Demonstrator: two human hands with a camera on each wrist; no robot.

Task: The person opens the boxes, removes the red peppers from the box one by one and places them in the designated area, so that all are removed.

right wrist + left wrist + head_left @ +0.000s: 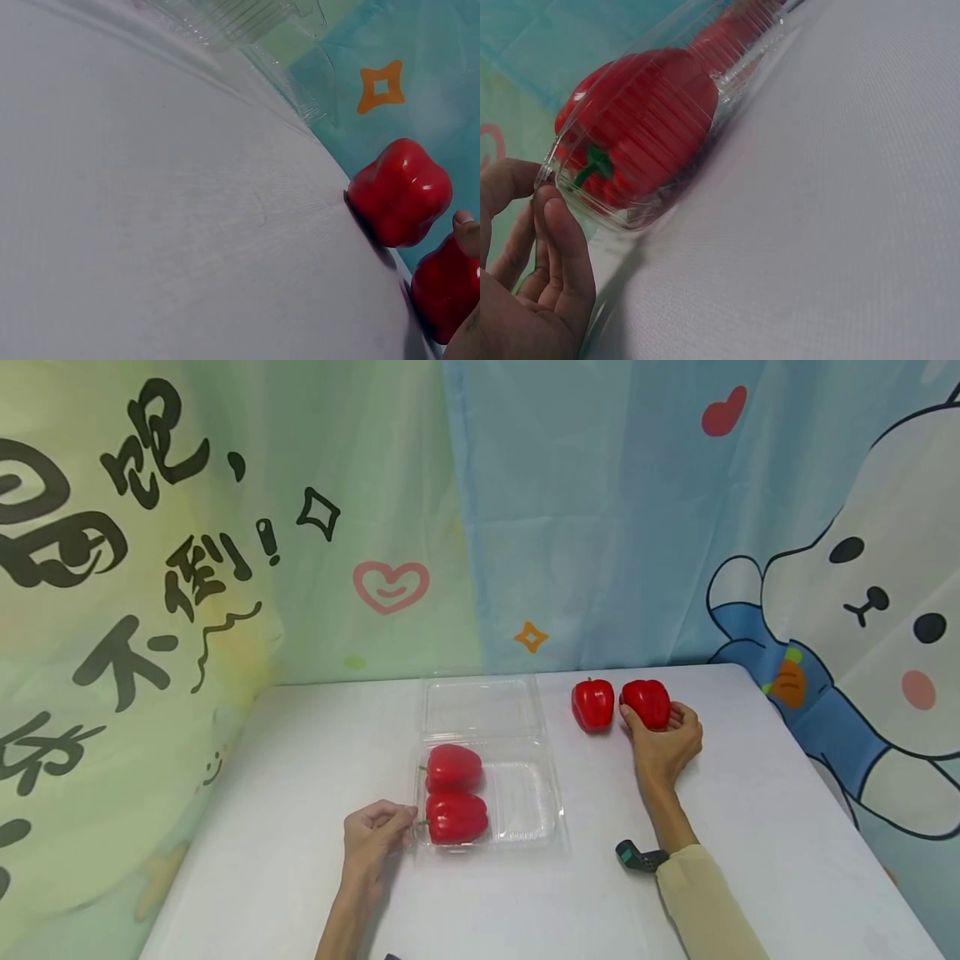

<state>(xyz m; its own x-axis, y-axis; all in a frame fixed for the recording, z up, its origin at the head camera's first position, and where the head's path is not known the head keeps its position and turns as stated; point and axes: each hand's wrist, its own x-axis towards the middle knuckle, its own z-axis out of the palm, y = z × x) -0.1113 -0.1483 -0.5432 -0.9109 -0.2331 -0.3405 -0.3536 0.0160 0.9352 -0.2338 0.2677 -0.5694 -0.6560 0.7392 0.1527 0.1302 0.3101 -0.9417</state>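
A glossy, lobed red pepper point(647, 702) sits on the counter point(300, 777) near its far edge, the right hand point(666, 739) cupped round it, thumb and fingers curled in a grasping grip. Just beside it, to the left, stands a second loose pepper point(592, 703). Nearer, a clear ribbed plastic clamshell tray point(525, 793) lies open, two smooth red peppers point(453, 793) filling its left half. The left hand point(375, 839) pinches the tray's left rim. The counter's white cloth has a fine woven texture.
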